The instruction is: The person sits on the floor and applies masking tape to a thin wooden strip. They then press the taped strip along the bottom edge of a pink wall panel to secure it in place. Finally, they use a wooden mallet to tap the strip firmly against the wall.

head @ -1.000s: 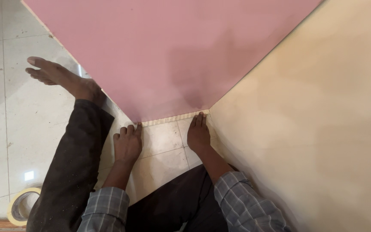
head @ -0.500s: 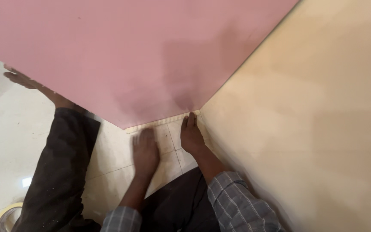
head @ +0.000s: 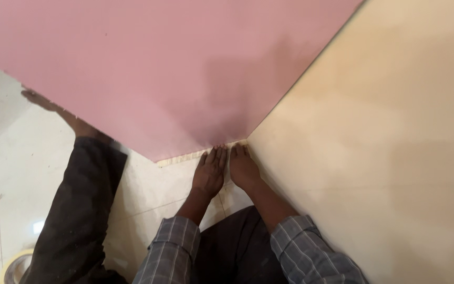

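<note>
Pressing flat, both hands lie side by side on the strip of masking tape [head: 195, 155] along the pink wall's [head: 148, 68] base: left hand [head: 209, 173] and right hand [head: 243, 169] open-palmed, gripping nothing, beside the cream wall [head: 384, 137].

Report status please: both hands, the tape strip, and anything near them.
Left hand and right hand flat, side by side, fingertips on tape strip at pink wall base. Cream wall beside right hand. Tape roll on floor, apart.
</note>
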### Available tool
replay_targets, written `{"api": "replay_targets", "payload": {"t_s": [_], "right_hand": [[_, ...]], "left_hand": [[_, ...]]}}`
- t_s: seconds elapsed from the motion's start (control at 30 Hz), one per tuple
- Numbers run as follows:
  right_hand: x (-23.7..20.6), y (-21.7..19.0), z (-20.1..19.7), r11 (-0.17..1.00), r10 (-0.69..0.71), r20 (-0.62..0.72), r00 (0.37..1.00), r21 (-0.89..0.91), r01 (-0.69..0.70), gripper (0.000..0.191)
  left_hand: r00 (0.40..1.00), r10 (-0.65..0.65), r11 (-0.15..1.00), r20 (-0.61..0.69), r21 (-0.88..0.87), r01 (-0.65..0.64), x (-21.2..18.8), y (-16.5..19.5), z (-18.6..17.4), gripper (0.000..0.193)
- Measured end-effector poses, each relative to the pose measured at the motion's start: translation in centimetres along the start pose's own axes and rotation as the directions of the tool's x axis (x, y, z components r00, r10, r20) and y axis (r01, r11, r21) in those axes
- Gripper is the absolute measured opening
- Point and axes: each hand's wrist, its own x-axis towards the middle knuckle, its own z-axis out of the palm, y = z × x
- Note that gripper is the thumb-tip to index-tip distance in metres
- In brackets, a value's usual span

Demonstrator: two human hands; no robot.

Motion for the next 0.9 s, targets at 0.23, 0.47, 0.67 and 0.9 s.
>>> {"api": "replay_targets", "payload": {"t_s": [0.23,0.47,0.67,0.9], "right_hand": [[0.0,2.3,1.0,0.991,-0.083,0.007,0.997,-0.103,0.083,0.06],[0.8,3.0,0.9,0.987,-0.118,0.076,0.99,-0.096,0.125,0.058],[2.1,3.9,0.7,0.965,-0.176,0.18,0.968,-0.16,0.206,0.058],[1.1,2.7,1.6,0.964,-0.117,0.17,0.979,-0.219,0.153,0.064]], "left_hand": [[0.999,-0.007,1.0,-0.035,0.026,0.008,0.1,1.2,-0.5,0.068],[1.0,0.004,0.998,0.023,-0.067,-0.003,0.2,0.6,-1.9,0.064],[0.991,-0.003,0.998,0.136,-0.068,0.012,1.4,-0.4,-3.5,0.062],[0.976,0.08,0.982,-0.2,-0.149,-0.111,-3.9,0.9,-2.8,0.07]]}}
